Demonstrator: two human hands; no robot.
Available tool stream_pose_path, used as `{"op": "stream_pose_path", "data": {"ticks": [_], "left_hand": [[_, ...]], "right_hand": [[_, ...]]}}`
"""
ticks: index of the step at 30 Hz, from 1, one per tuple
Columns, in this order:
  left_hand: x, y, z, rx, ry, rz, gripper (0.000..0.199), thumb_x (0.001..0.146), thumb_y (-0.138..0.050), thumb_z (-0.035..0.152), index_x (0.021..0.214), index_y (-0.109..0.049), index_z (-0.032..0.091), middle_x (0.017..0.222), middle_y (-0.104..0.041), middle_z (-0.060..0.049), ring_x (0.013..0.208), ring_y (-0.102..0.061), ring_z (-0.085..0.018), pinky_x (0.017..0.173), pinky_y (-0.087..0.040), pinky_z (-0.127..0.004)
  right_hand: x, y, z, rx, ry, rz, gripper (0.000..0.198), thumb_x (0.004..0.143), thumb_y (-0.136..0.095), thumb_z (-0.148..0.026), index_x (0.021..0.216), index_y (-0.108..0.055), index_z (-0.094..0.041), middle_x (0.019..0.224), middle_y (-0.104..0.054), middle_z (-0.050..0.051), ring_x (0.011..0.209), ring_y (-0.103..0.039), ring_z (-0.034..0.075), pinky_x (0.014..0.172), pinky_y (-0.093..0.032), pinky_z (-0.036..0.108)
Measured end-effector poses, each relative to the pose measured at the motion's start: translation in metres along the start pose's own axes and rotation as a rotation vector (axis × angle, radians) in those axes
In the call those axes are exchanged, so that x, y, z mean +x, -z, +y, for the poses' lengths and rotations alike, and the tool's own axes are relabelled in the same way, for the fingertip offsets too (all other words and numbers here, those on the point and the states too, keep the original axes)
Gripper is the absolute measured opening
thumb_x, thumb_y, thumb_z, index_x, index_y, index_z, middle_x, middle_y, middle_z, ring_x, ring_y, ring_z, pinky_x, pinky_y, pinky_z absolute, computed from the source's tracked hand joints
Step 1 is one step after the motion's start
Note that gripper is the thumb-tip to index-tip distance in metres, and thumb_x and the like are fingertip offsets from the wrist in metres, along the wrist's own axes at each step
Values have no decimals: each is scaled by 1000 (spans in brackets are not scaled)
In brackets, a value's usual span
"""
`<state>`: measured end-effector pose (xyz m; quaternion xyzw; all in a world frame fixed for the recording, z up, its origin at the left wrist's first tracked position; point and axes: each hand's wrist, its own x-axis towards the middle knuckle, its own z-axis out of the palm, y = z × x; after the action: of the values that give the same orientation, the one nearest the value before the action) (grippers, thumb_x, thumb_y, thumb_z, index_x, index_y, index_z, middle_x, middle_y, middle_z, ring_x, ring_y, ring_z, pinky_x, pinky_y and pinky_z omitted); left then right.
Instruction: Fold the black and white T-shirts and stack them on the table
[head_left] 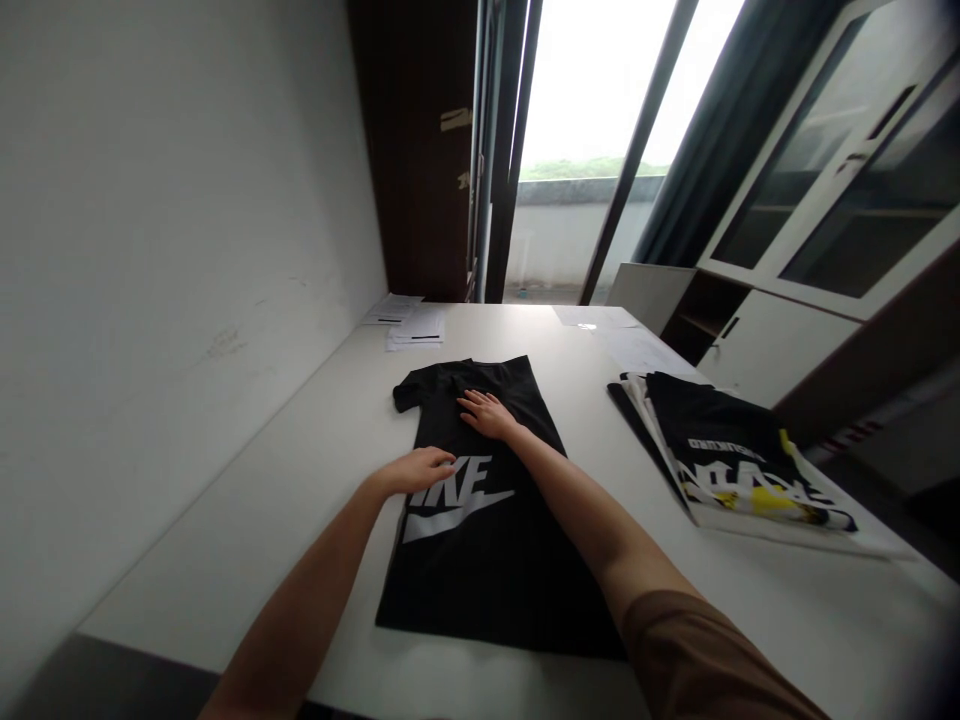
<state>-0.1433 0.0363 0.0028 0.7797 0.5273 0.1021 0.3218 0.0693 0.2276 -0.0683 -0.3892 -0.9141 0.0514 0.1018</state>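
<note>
A black T-shirt (pixel 510 580) with a white logo and lettering lies on the white table, its collar end pointing away from me. Its left short sleeve sticks out to the side, while the right edge runs straight, with no sleeve showing there. My right hand (pixel 486 413) rests flat on the upper chest, fingers spread and pointing left. Over the left edge of the shirt, beside the lettering, lies my left hand (pixel 418 470), its fingers stretched out and nothing visibly gripped. My right forearm crosses and hides part of the shirt's right side.
A stack of folded T-shirts (pixel 720 420), black and white with yellow print, sits on the right of the white table (pixel 300 480). Papers (pixel 416 325) lie at the far left, and more sheets (pixel 637 345) at the far right. A wall (pixel 187 250) borders the table's left side.
</note>
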Motion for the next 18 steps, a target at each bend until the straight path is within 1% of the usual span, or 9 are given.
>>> {"op": "stream_pose_path", "data": {"ticks": [2,3,5,7,9,10,13,15,18], "left_hand": [[-3,10,-8,-156,8,-13,50,99,-48,51,135,-65,22,140,-65,-5,131,-58,-24,114,-41,-34],[-3,12,-13,-217,35,14,49,99,-47,50,135,-65,22,135,-68,-5,126,-61,-24,111,-44,-34],[2,13,-24,-263,122,135,47,99,-45,45,131,-67,18,122,-73,-6,115,-67,-24,103,-49,-33],[9,9,-34,-176,203,296,42,98,-45,40,124,-69,17,115,-74,-7,110,-67,-24,101,-50,-34],[15,2,-42,-1,232,424,36,96,-49,35,117,-72,18,118,-72,-9,115,-64,-25,106,-47,-36],[18,-2,-45,86,222,456,34,95,-51,35,116,-72,19,123,-70,-9,119,-62,-25,109,-44,-38],[22,-12,-51,255,160,450,36,94,-56,36,125,-69,22,140,-61,-9,134,-52,-26,118,-35,-41],[21,-17,-53,308,130,396,45,94,-58,38,136,-62,23,153,-51,-8,144,-42,-27,123,-28,-43],[20,-21,-55,344,151,311,58,95,-58,46,149,-51,25,164,-36,-8,152,-30,-30,125,-20,-49]], "right_hand": [[-2,-1,-1,-2,2,6,56,106,-38,-53,157,-42,-31,167,-31,4,154,-26,23,125,-18,45],[-3,-1,-2,-3,-5,4,56,106,-37,-53,157,-42,-31,167,-31,4,154,-26,23,125,-18,45],[-2,-2,-3,-5,-30,-10,56,106,-37,-53,158,-41,-31,167,-30,5,155,-24,24,125,-18,46],[0,-3,-4,-5,-46,-29,57,106,-37,-53,158,-39,-31,167,-29,5,155,-23,24,125,-17,47],[2,-4,-3,-4,-49,-39,58,105,-37,-54,159,-38,-32,168,-27,5,156,-22,24,125,-17,47],[3,-4,-2,-4,-49,-42,59,105,-37,-54,159,-37,-32,168,-27,5,156,-22,24,125,-16,47],[5,-6,0,-4,-50,-46,59,105,-37,-55,159,-37,-32,168,-26,5,156,-21,25,125,-16,48],[6,-8,1,-5,-60,-49,60,105,-37,-56,160,-37,-32,169,-25,5,156,-20,25,125,-16,48],[8,-9,0,-6,-82,-69,60,104,-37,-56,160,-35,-32,169,-24,5,156,-20,26,125,-15,49]]}}
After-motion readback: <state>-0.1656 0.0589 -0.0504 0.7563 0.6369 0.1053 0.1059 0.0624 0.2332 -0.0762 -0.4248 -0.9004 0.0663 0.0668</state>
